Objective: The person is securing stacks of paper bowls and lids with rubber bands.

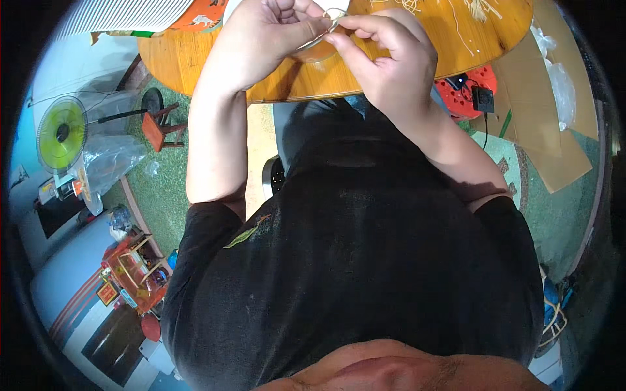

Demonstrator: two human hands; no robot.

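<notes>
We see the fingers (312, 29) of both hands pinched shut on 1 thin wire ring (334, 15), held just above the wooden tabletop (456, 45). The left hand (261, 39) and right hand (391, 58) touch at their fingertips; pale fibre strands (479, 10) lie nearby.

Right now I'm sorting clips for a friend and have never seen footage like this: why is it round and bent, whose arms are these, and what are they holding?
The picture comes from a wide fisheye camera worn on a person's head, looking down, so straight edges curve and the corners go black. The dark mass in the middle is the person's own black shirt. Their two bare arms reach up to a round wooden table. The left hand and the right hand meet over it, both with a pinching grip on a thin pale strand; it is too fine to say more. Loose pale fibres lie on the table. On the floor stand a green fan and a small red stool.
</notes>
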